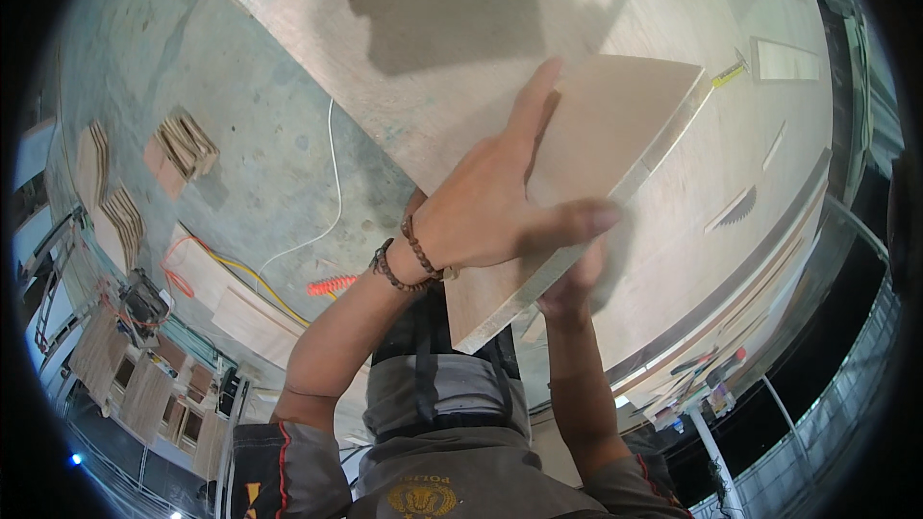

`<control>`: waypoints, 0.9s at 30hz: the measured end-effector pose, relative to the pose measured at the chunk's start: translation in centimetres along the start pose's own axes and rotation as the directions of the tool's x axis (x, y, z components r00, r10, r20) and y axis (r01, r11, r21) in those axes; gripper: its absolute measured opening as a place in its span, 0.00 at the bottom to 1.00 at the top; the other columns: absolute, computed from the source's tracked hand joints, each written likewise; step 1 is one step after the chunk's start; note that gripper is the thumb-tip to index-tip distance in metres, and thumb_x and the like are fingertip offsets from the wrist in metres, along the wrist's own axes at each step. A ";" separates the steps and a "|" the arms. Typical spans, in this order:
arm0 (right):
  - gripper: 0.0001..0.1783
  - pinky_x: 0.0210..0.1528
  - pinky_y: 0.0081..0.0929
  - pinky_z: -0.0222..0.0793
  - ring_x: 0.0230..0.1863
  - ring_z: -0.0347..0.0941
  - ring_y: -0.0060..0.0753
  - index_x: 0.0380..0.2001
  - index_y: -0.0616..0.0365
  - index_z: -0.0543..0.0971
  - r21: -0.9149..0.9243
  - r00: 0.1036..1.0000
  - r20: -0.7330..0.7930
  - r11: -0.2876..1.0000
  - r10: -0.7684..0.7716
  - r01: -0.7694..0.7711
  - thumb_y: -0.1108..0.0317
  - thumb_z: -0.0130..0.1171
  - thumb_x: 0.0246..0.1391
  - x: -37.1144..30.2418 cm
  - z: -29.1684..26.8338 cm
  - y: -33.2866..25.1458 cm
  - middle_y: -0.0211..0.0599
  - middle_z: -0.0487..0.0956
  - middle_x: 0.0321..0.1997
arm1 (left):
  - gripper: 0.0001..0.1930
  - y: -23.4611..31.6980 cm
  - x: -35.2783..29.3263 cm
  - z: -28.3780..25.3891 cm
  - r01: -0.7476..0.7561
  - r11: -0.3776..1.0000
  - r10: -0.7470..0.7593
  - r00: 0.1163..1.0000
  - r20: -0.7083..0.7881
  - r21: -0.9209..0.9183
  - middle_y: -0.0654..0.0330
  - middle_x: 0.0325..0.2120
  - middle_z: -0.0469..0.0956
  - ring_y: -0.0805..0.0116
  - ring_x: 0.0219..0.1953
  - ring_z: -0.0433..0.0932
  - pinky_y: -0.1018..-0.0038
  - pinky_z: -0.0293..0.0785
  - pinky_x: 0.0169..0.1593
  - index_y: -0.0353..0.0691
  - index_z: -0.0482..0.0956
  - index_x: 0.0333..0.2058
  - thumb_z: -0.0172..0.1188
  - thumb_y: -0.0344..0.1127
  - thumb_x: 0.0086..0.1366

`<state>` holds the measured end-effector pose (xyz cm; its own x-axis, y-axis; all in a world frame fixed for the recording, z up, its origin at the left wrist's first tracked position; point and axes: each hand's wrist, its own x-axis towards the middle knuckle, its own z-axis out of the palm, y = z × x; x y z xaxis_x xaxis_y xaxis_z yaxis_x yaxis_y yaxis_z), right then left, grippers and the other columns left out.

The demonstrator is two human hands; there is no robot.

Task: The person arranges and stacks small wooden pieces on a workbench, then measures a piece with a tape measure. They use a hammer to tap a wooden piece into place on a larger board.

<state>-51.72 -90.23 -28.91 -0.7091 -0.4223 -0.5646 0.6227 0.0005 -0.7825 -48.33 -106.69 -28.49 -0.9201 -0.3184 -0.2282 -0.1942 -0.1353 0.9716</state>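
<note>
A flat wooden board (615,125) with a pale cut edge is held tilted above a large plywood-topped table (673,279). My left hand (490,202), with beaded bracelets at the wrist, spans the board's upper face. Its thumb lies over the near right edge, and a finger stretches along the far left side. At that same near edge, my right hand (575,284) grips from below, its fingertips hidden under the board. The board's lower corner comes close to my waist.
A yellow tape measure (731,74) and a toothed blade (738,209) lie on the table's right part. Hand tools (711,370) are piled lower right. Stacked wood pieces (183,149), a white cord (336,154) and an orange coiled hose (332,284) are on the floor at left.
</note>
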 end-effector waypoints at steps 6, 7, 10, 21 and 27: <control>0.27 0.59 0.26 0.66 0.57 0.72 0.30 0.65 0.65 0.62 -0.130 0.993 0.091 0.987 -0.080 0.092 0.65 0.44 0.66 0.2 0.0 -0.1 0.41 0.75 0.57 | 0.68 0.7 0.1 -0.3 0.060 0.997 -0.062 0.997 0.041 0.056 0.21 0.61 0.64 0.27 0.58 0.72 0.55 0.71 0.62 0.31 0.38 0.73 0.65 0.73 0.51; 0.27 0.59 0.26 0.66 0.57 0.72 0.30 0.66 0.65 0.62 -0.120 0.993 0.090 0.989 -0.077 0.088 0.66 0.44 0.66 0.2 -0.3 0.3 0.41 0.75 0.58 | 0.68 0.6 0.1 -0.2 0.056 0.996 -0.059 0.997 0.040 0.070 0.21 0.60 0.64 0.26 0.58 0.73 0.55 0.72 0.61 0.31 0.38 0.73 0.64 0.74 0.51; 0.28 0.59 0.26 0.66 0.57 0.72 0.30 0.67 0.64 0.60 -0.064 0.994 0.082 0.995 -0.069 0.074 0.67 0.43 0.66 0.3 0.0 0.5 0.42 0.73 0.60 | 0.68 0.6 0.0 -0.2 0.054 0.994 -0.058 0.998 0.039 0.097 0.20 0.60 0.64 0.25 0.57 0.73 0.54 0.74 0.59 0.32 0.39 0.73 0.63 0.75 0.51; 0.30 0.57 0.25 0.68 0.57 0.72 0.28 0.69 0.63 0.59 -0.104 0.993 0.092 0.991 -0.073 0.083 0.66 0.46 0.66 0.5 -0.5 1.0 0.40 0.73 0.59 | 0.68 1.2 0.2 -0.3 0.099 0.991 -0.104 0.994 0.042 0.092 0.22 0.61 0.64 0.26 0.57 0.73 0.55 0.73 0.60 0.31 0.40 0.73 0.63 0.74 0.49; 0.26 0.56 0.24 0.68 0.55 0.72 0.26 0.66 0.63 0.64 -0.074 0.985 0.099 0.986 -0.142 0.149 0.65 0.47 0.67 0.8 -0.5 0.6 0.38 0.74 0.57 | 0.64 0.5 0.0 0.3 0.028 0.999 -0.028 1.000 -0.013 0.021 0.27 0.63 0.65 0.37 0.63 0.71 0.60 0.66 0.66 0.34 0.39 0.73 0.70 0.61 0.52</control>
<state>-52.02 -90.11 -29.96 -0.7540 -0.5057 -0.4192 0.4835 0.0046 -0.8753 -48.47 -106.50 -27.97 -0.9096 -0.3270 -0.2561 -0.2271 -0.1247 0.9658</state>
